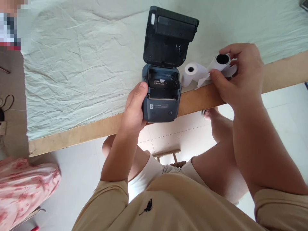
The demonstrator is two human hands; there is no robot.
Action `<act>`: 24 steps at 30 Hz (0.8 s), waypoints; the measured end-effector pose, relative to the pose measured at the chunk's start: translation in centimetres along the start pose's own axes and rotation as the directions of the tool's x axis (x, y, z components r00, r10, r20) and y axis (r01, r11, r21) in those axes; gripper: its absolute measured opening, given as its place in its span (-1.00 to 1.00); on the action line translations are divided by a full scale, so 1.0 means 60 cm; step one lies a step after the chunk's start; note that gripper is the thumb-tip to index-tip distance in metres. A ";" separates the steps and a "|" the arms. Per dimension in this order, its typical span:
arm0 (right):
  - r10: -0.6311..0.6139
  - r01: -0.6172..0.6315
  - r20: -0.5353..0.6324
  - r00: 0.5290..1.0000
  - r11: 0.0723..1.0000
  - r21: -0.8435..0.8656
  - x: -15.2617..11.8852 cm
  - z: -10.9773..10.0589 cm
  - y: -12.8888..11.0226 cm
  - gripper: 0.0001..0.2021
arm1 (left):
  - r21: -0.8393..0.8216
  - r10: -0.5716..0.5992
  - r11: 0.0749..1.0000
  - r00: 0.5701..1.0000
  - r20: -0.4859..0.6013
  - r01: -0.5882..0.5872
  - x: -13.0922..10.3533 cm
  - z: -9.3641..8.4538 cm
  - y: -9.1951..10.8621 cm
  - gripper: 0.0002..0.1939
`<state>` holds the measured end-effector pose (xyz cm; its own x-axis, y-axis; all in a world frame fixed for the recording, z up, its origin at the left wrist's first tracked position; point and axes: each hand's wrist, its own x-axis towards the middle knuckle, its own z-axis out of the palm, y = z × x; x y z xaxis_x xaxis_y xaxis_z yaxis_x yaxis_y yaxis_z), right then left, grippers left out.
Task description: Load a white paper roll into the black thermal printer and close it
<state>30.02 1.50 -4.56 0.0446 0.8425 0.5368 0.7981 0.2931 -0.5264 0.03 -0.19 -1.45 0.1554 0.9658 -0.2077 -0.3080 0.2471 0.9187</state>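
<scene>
My left hand [136, 107] grips the side of a dark grey portable label printer [162, 110] at the table's front edge, thumb on its left side. The printer's black lid [169, 38] is swung up, and its paper bay shows no roll inside. To the right, my right hand [243, 70] closes its thumb and fingers around a white paper roll [218, 64] with a wide dark core. Between that roll and the printer stands a smaller paper roll [189, 77] with a narrow black core, a loose strip trailing from it towards my right thumb.
A wrinkled pale green cloth [84, 70] covers the table, leaving a bare wooden edge [98, 128] along the front. Pink patterned fabric [29, 192] hangs at lower left. A dark object [304, 4] lies at the far right corner. A wooden stool [168, 154] shows below.
</scene>
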 end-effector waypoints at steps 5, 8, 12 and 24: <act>-0.163 0.246 -0.324 0.932 0.941 0.232 0.008 -0.006 -0.057 -0.45 | 0.041 -0.069 0.997 0.997 -0.029 0.070 -0.005 0.005 0.006 -0.31; -0.295 0.370 -0.275 0.915 0.886 0.281 0.010 0.002 -0.121 -0.51 | 0.048 -0.076 0.996 0.996 -0.043 0.078 -0.008 0.008 0.007 -0.35; -0.313 0.321 -0.075 0.947 0.938 0.129 0.010 0.030 -0.180 -0.63 | 0.098 -0.070 0.993 0.997 0.015 0.068 -0.011 0.003 0.011 -0.48; -0.212 0.210 0.125 0.969 0.977 0.029 0.016 0.046 -0.184 -0.79 | 0.095 -0.052 0.994 0.997 0.050 0.047 -0.015 -0.002 0.013 -0.57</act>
<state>19.62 0.31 -0.06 -0.2007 0.8111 0.5495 0.7720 0.4762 -0.4209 -0.47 -0.84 -0.61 0.2176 0.9466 -0.2377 -0.2101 0.2833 0.9357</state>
